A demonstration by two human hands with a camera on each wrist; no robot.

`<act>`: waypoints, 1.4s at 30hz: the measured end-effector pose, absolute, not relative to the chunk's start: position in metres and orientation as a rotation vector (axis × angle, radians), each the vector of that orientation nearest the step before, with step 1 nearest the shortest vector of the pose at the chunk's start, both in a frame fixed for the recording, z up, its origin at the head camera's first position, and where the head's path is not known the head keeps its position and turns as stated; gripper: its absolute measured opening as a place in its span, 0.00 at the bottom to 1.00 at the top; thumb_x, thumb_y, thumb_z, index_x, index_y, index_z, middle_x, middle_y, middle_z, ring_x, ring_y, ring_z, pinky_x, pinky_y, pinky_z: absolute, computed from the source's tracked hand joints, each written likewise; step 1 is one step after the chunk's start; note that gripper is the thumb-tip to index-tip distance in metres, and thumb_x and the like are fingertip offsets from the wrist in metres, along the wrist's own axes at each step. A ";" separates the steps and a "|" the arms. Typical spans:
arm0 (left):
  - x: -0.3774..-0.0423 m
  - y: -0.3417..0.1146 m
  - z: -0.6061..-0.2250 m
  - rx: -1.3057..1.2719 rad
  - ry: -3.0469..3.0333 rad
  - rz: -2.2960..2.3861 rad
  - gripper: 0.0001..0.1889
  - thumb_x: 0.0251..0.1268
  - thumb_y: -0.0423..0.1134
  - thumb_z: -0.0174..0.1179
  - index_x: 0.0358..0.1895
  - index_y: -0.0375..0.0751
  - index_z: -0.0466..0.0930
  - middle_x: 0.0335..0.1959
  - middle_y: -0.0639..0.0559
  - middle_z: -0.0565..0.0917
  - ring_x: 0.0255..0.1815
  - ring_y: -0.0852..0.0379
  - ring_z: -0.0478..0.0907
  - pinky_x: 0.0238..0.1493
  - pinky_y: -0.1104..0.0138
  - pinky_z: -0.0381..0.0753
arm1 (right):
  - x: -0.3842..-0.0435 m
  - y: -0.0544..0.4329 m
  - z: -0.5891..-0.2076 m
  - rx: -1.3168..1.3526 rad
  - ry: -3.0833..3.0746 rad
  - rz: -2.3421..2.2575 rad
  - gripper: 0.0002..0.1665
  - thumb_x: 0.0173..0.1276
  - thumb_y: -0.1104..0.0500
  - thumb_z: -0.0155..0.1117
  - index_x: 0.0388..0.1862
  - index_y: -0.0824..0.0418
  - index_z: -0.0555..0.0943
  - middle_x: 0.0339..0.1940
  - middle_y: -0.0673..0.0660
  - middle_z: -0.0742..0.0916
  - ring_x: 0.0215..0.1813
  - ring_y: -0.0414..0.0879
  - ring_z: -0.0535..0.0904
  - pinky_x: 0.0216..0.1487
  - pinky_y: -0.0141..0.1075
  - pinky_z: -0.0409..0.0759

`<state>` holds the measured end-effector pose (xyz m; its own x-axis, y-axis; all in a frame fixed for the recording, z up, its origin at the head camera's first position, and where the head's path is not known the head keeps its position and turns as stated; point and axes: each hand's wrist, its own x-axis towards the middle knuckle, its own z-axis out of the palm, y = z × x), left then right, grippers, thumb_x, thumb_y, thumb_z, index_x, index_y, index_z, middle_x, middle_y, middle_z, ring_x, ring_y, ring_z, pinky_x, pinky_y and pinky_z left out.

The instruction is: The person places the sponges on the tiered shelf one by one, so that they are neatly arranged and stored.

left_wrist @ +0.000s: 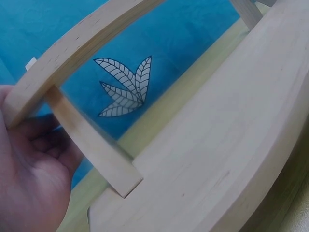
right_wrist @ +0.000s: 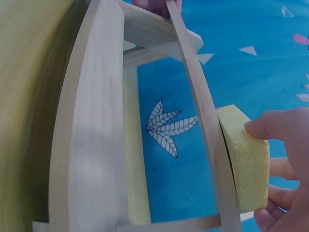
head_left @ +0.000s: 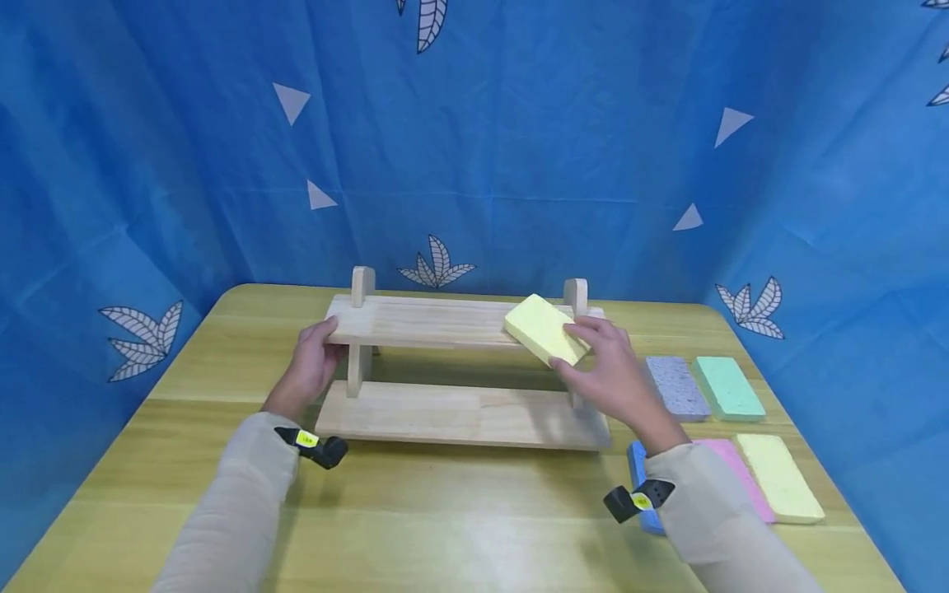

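Note:
A two-tier wooden shelf [head_left: 445,321] stands on the table. My left hand [head_left: 315,362] grips the left end of its upper board; in the left wrist view, curled fingers [left_wrist: 46,137] show beneath that board beside the upright. Over the right part of the upper board, my right hand [head_left: 604,366] holds a yellow sponge [head_left: 541,328] between thumb and fingers. The sponge is tilted in the head view. From the right wrist, the yellow sponge [right_wrist: 246,159] lies close against the upper board [right_wrist: 203,101], with a thin dark line between them.
To the right lie a grey-purple sponge [head_left: 676,387] and a green sponge [head_left: 729,387]. Nearer are a blue sponge [head_left: 636,465], partly hidden by the right forearm, a pink sponge [head_left: 734,469] and another yellow sponge [head_left: 778,478]. A blue curtain [head_left: 489,148] hangs behind the table [head_left: 445,527].

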<state>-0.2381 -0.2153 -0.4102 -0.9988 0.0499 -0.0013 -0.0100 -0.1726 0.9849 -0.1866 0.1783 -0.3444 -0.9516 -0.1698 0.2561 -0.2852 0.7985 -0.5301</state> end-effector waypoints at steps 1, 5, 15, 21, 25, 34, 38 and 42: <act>-0.238 -0.216 -0.410 0.046 1.991 2.381 0.29 0.77 0.44 0.32 0.71 0.26 0.48 0.56 0.46 0.65 0.54 0.60 0.68 0.59 0.70 0.68 | -0.188 0.176 -0.344 0.382 -2.798 0.867 0.34 0.59 0.51 0.67 0.62 0.64 0.73 0.66 0.63 0.71 0.66 0.61 0.62 0.58 0.57 0.69; -0.239 -0.217 -0.408 0.036 1.968 2.392 0.28 0.77 0.43 0.33 0.71 0.25 0.49 0.54 0.48 0.66 0.52 0.62 0.69 0.56 0.71 0.69 | -0.196 0.165 -0.341 0.493 -2.815 0.854 0.33 0.58 0.52 0.67 0.61 0.66 0.74 0.65 0.64 0.72 0.63 0.62 0.64 0.57 0.56 0.69; -0.239 -0.218 -0.408 0.058 1.999 2.348 0.28 0.77 0.44 0.32 0.71 0.27 0.51 0.56 0.45 0.66 0.53 0.63 0.69 0.56 0.72 0.70 | -0.211 0.141 -0.337 0.765 -2.821 0.872 0.33 0.59 0.52 0.67 0.61 0.64 0.74 0.66 0.62 0.72 0.67 0.61 0.63 0.63 0.56 0.66; -0.240 -0.219 -0.408 0.052 2.013 2.348 0.28 0.77 0.44 0.33 0.71 0.27 0.51 0.58 0.42 0.64 0.53 0.62 0.69 0.52 0.75 0.71 | -0.220 0.124 -0.338 0.823 -2.849 0.973 0.33 0.59 0.51 0.67 0.63 0.61 0.73 0.68 0.59 0.71 0.65 0.57 0.66 0.62 0.51 0.69; -0.240 -0.219 -0.409 0.061 2.025 2.332 0.28 0.77 0.44 0.32 0.71 0.27 0.51 0.60 0.40 0.63 0.56 0.59 0.67 0.53 0.74 0.71 | -0.225 0.113 -0.339 0.866 -2.863 1.014 0.33 0.60 0.51 0.67 0.63 0.59 0.73 0.69 0.58 0.70 0.64 0.54 0.67 0.59 0.47 0.73; -0.239 -0.220 -0.409 0.073 2.043 2.318 0.29 0.77 0.46 0.31 0.72 0.29 0.47 0.68 0.34 0.57 0.67 0.48 0.59 0.69 0.59 0.60 | -0.233 0.086 -0.339 0.991 -2.823 1.060 0.31 0.62 0.53 0.66 0.64 0.59 0.72 0.69 0.57 0.69 0.53 0.50 0.75 0.51 0.41 0.78; -0.239 -0.219 -0.409 0.034 2.023 2.345 0.28 0.77 0.44 0.31 0.71 0.27 0.48 0.63 0.36 0.61 0.60 0.55 0.66 0.64 0.66 0.66 | -0.237 0.077 -0.339 1.018 -2.815 1.079 0.31 0.61 0.53 0.67 0.64 0.59 0.73 0.69 0.57 0.70 0.44 0.45 0.76 0.48 0.40 0.77; -0.237 -0.218 -0.408 0.015 2.021 2.355 0.28 0.77 0.42 0.32 0.70 0.24 0.50 0.56 0.42 0.65 0.50 0.64 0.70 0.53 0.73 0.71 | -0.241 0.068 -0.340 1.058 -2.805 1.086 0.31 0.61 0.54 0.67 0.63 0.59 0.73 0.69 0.56 0.70 0.47 0.47 0.76 0.53 0.43 0.75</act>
